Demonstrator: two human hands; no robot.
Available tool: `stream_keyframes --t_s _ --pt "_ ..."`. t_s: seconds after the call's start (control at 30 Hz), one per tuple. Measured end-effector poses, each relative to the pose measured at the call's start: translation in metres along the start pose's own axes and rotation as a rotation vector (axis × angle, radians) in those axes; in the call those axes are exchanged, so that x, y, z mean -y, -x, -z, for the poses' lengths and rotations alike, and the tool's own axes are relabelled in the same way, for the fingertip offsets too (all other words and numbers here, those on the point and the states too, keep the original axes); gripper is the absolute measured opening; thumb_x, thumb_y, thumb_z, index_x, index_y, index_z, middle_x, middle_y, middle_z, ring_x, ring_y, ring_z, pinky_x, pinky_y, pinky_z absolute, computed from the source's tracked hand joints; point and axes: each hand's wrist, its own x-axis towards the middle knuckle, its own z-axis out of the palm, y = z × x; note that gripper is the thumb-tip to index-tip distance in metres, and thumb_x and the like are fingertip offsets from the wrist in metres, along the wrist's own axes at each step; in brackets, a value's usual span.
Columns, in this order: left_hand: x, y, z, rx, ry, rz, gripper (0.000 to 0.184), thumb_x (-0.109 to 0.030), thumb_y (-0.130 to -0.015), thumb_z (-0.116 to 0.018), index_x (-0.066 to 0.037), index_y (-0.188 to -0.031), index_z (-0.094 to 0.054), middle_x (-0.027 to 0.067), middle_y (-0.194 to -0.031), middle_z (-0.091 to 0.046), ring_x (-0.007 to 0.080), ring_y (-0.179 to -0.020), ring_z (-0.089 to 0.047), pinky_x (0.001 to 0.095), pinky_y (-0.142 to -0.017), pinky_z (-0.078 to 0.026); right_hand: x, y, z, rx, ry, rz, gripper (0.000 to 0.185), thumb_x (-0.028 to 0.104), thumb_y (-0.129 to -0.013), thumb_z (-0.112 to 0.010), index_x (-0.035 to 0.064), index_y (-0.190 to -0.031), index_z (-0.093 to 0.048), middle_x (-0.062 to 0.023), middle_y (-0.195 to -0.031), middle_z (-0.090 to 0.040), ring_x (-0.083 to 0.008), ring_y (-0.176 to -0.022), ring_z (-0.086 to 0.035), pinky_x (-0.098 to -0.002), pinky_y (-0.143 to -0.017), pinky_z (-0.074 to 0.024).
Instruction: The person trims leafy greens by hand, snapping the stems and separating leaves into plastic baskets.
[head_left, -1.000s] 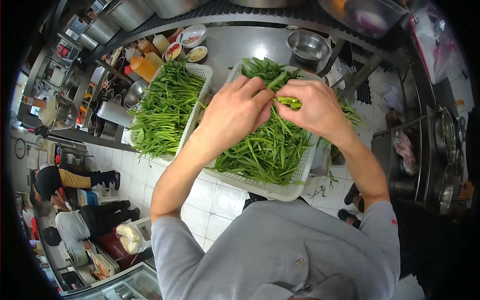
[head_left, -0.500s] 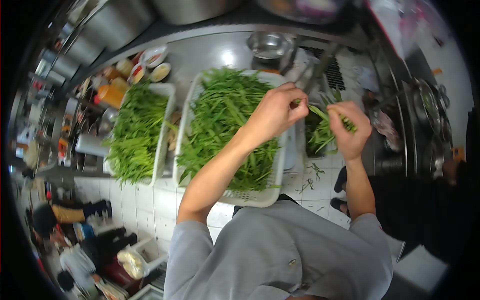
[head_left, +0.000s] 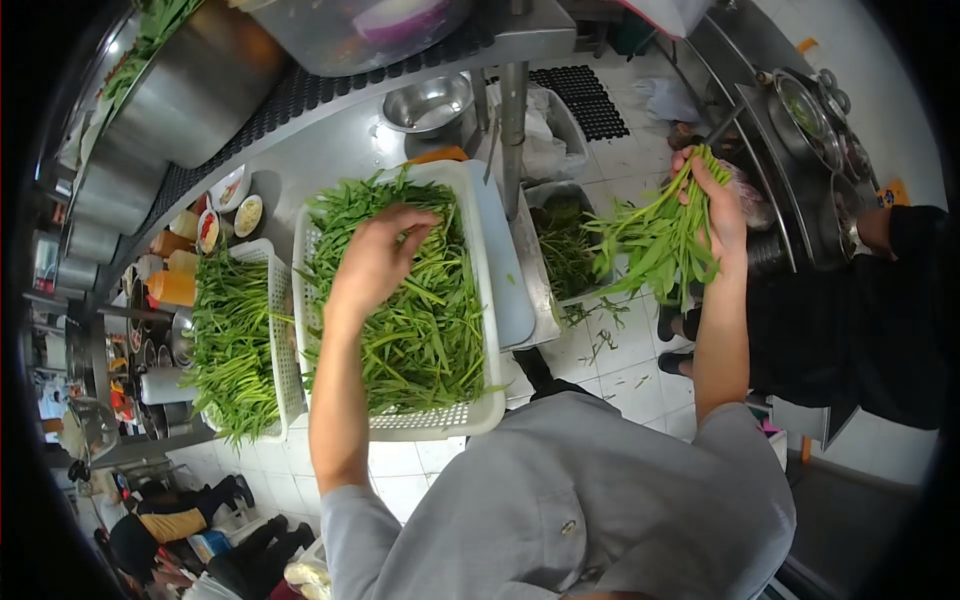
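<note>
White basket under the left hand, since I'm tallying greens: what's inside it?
Leafy green stems fill the white basket, heaped so its floor, and anything beneath them, cannot be seen. The left hand hides part of the heap.

Viewing remotely, I recorded the bunch of greens (head_left: 668,245) as bright green with paler stems (head_left: 691,222), and the heap of leaves (head_left: 410,350) as mottled green. I logged the basket (head_left: 445,419) as white, perforated in rows; the board (head_left: 507,275) pale blue; the shirt (head_left: 480,500) grey; the floor mat (head_left: 588,103) black, gridded.
</note>
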Motion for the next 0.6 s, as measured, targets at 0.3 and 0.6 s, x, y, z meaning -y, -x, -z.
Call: stream_keyframes --t_s 0.3,0.6 --pt "0.051 0.08 -0.025 0.121 -0.442 0.014 0.024 -0.006 -0.083 -0.066 -0.01 -0.107 -0.07 0.0069 -0.122 -0.06 0.0298 -0.118 -0.053 0.0425 -0.099 -0.043 -0.047 -0.019 -0.077 0.533 -0.707 -0.049 0.017 0.021 -0.101 -0.052 0.0079 -0.111 -0.056 -0.0015 -0.095 -0.058 -0.0127 -0.082 -0.056 -0.0241 -0.065 -0.0435" --pt "0.074 0.084 -0.021 0.089 -0.677 -0.046 0.033 -0.007 -0.083 -0.059 -0.013 -0.115 -0.066 0.0069 -0.12 -0.056 0.0271 -0.118 -0.051 0.0438 -0.1 -0.04 -0.084 -0.017 -0.125 0.478 -0.55 -0.182 0.017 0.022 -0.097 -0.056 0.0072 -0.105 -0.058 -0.0037 -0.08 -0.063 -0.0127 -0.074 -0.059 -0.028 -0.068 -0.0492"
